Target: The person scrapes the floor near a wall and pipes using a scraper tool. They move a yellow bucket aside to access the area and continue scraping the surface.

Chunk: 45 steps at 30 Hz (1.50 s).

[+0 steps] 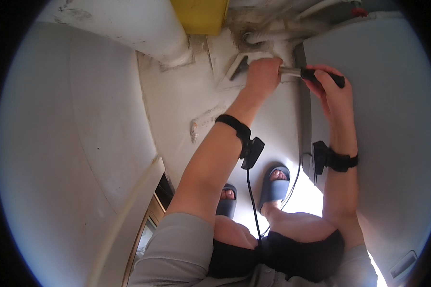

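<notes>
A long tool with a metal shaft (291,71) and a black handle lies crosswise near the floor, in both hands. My left hand (264,73) is closed round the shaft close to its head. My right hand (327,84) holds the black grip at the other end, with some fingers loosely spread. Left of my left hand, a dark, flat piece (240,67) of the tool's head shows over a light floor patch with a pale edge; its exact form is partly hidden. The tiled floor (179,97) beneath bears dirt and brown residue.
A white pipe (158,32) rises at the upper left, beside a yellow box (201,16). A grey corrugated hose (265,37) lies at the back. A large white appliance (384,107) stands on the right. Black cables hang from the wrist straps near the slippers (276,188).
</notes>
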Motion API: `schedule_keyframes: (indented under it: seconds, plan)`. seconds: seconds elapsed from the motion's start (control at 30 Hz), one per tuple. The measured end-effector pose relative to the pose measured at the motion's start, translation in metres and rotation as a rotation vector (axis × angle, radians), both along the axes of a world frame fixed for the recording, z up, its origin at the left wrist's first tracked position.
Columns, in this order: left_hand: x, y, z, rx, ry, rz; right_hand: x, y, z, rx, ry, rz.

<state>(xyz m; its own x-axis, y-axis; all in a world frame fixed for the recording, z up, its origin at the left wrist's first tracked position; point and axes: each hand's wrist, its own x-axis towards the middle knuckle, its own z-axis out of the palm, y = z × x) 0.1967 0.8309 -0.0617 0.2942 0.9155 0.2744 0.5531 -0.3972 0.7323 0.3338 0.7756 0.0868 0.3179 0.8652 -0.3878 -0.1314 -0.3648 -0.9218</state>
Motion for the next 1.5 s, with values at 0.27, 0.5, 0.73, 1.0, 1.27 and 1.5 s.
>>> schedule_keyframes:
  seconds: [0.27,0.5,0.73,1.0,1.27,1.5]
  plan:
    - [-0.003,-0.002,-0.005,0.014,0.035,-0.050,-0.001,-0.002,-0.005,-0.011,0.023,-0.003]
    - [-0.003,0.005,0.000,-0.043,0.001,-0.006,-0.006,0.008,-0.002,-0.011,0.002,0.028]
    - [0.003,0.003,0.002,-0.051,0.060,-0.014,0.006,0.003,-0.001,0.027,-0.008,0.016]
    - [0.001,-0.003,0.005,-0.070,0.153,-0.031,0.006,-0.004,-0.011,0.008,0.082,0.031]
    - [-0.007,-0.001,0.016,-0.192,0.156,-0.040,0.000,0.002,-0.001,0.033,0.070,0.070]
    - [-0.014,0.007,0.031,-0.073,0.027,0.014,-0.012,0.001,0.011,0.113,-0.033,0.108]
